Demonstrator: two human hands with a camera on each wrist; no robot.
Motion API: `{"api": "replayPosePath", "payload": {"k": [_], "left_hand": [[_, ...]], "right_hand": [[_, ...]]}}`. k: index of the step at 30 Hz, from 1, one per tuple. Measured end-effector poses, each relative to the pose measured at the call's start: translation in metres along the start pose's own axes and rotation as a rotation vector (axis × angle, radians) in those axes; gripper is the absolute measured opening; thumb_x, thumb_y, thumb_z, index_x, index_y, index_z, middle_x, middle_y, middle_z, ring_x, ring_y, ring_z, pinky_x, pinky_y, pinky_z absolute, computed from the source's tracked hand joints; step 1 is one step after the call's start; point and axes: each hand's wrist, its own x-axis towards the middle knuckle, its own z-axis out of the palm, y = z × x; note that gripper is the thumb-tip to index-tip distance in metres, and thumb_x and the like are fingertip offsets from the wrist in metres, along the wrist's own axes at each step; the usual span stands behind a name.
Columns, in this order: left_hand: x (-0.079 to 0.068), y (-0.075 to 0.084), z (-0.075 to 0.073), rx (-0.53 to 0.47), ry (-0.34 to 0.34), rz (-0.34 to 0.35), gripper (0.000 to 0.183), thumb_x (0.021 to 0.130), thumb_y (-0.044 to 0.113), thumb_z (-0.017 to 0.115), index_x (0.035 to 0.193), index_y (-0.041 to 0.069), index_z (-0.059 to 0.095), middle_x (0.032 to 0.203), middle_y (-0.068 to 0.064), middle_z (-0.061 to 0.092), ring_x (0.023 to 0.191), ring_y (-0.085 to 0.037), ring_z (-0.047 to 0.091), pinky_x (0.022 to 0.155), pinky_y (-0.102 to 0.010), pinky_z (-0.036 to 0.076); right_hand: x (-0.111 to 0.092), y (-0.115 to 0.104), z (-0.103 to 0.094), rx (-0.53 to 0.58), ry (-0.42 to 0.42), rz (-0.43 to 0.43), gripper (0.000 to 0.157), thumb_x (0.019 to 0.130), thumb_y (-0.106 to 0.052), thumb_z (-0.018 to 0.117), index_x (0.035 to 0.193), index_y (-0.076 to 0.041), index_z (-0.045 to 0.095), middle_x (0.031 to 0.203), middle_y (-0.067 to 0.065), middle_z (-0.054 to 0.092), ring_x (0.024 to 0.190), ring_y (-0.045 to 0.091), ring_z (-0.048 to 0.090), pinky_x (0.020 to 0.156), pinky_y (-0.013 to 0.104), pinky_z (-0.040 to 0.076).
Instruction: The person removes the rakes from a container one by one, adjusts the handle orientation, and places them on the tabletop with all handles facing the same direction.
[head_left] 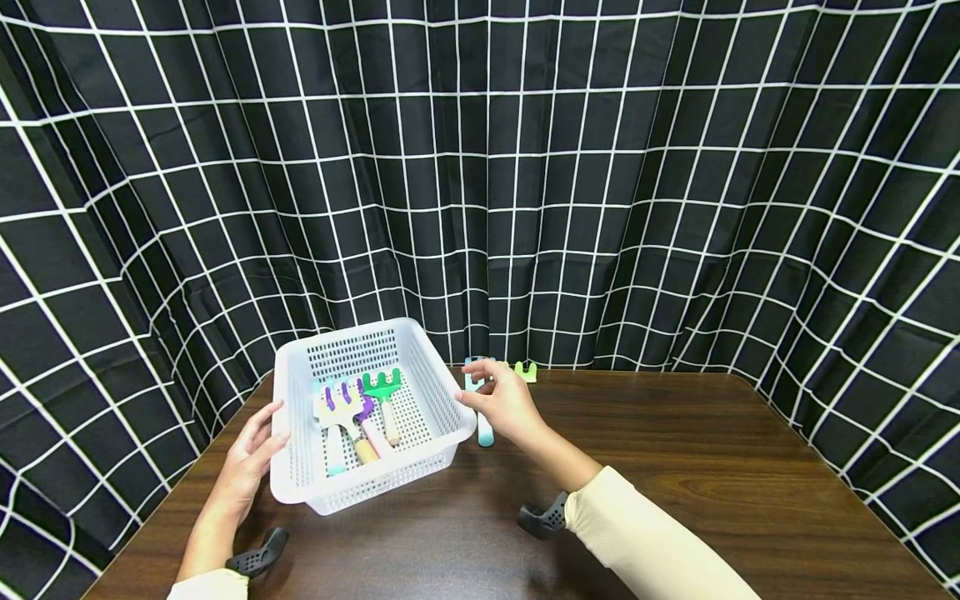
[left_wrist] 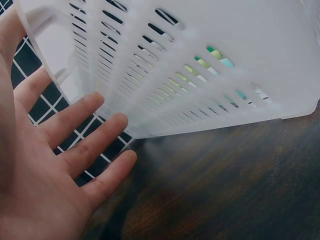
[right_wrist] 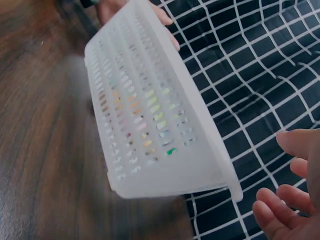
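Note:
A white perforated plastic basket (head_left: 427, 367) stands at left on the table. Inside lie several small toy garden tools, among them a green rake (head_left: 384, 389), a purple-headed fork (head_left: 367, 407) and a pale yellow tool (head_left: 339, 413). At the basket's left rim is my left hand (head_left: 243, 467), its fingers spread and nearly straight along the outer side in the left wrist view. My right hand (head_left: 504, 402) is by the right rim corner, fingers loosely bent; the right wrist view shows a gap between it and the basket. It partly hides a light blue fork (head_left: 486, 431) on the table.
A lime green tool head (head_left: 527, 372) pokes out behind my right hand at the table's far edge. The brown wooden table (head_left: 675, 483) reaches back to a black curtain (head_left: 570, 208) with a white grid. Black bands (head_left: 543, 517) circle both wrists.

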Motion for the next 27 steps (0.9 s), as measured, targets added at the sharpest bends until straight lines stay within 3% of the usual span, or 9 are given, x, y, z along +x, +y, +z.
{"api": "replayPosePath", "payload": {"k": [3, 10, 19, 27], "left_hand": [[-0.001, 0.0, 0.0, 0.001, 0.001, -0.004, 0.053, 0.101, 0.013, 0.051, 0.148, 0.005, 0.027, 0.117, 0.009, 0.06, 0.096, -0.007, 0.064, 0.077, -0.02, 0.047], [0.0, 0.0, -0.001, 0.014, 0.004, -0.01, 0.054, 0.101, 0.014, 0.051, 0.148, 0.005, 0.027, 0.117, 0.011, 0.059, 0.095, -0.005, 0.063, 0.078, -0.019, 0.046], [0.0, 0.0, -0.001, 0.01, 0.004, -0.01, 0.054, 0.101, 0.014, 0.051, 0.149, 0.006, 0.028, 0.117, 0.012, 0.06, 0.095, -0.005, 0.063, 0.078, -0.019, 0.046], [0.001, -0.001, -0.001, 0.0, -0.001, -0.007, 0.053, 0.101, 0.013, 0.051, 0.149, 0.006, 0.028, 0.117, 0.012, 0.06, 0.095, -0.005, 0.063, 0.078, -0.02, 0.046]], "right_hand": [[0.001, -0.005, 0.004, 0.008, -0.052, -0.011, 0.039, 0.078, -0.009, 0.08, 0.115, -0.008, 0.067, 0.106, 0.01, 0.064, 0.081, 0.02, 0.066, 0.065, 0.031, 0.052], [0.005, -0.017, 0.011, 0.039, -0.193, -0.029, 0.05, 0.08, -0.009, 0.079, 0.127, -0.006, 0.06, 0.12, 0.019, 0.059, 0.087, 0.024, 0.068, 0.065, 0.034, 0.054], [0.012, -0.029, 0.027, 0.075, -0.355, 0.003, 0.059, 0.081, -0.01, 0.079, 0.135, -0.009, 0.055, 0.13, 0.013, 0.057, 0.098, 0.026, 0.066, 0.068, 0.036, 0.054], [0.015, -0.03, 0.041, 0.099, -0.452, -0.026, 0.062, 0.081, -0.007, 0.077, 0.138, -0.01, 0.053, 0.134, 0.016, 0.054, 0.103, 0.029, 0.065, 0.075, 0.031, 0.051]]}}
